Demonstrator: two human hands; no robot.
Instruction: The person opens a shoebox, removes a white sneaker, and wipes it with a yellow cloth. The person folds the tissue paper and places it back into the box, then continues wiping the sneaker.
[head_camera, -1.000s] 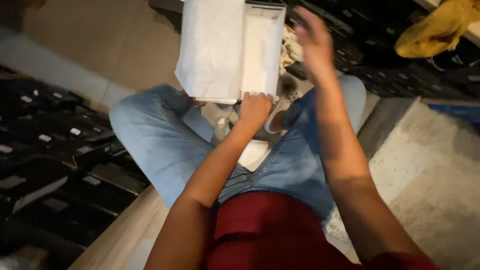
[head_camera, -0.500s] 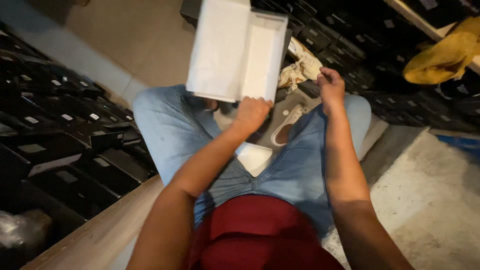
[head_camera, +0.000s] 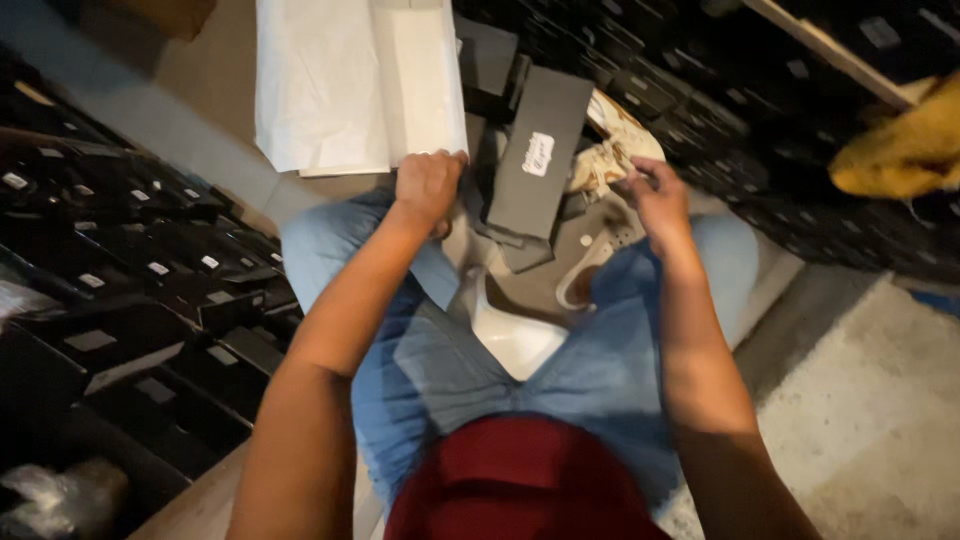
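Note:
I sit with my knees in blue jeans apart. My left hand grips the near edge of an open white shoe box lined with white tissue paper. A grey and white shoe lies between my thighs, sole end toward me. My right hand hovers over the shoe's far end, fingers pinched near crumpled cream paper; whether it holds any is unclear. A black box lid with a small white label leans between the two hands.
Stacks of black shoe boxes fill the left side and more black shoe boxes rise at the back right. A yellow cloth hangs at the upper right. Rough grey concrete floor lies to my right.
The view tilted and closed in. My right hand came down from high beside the box to the shoe's far end. The black lid has come into view between the hands.

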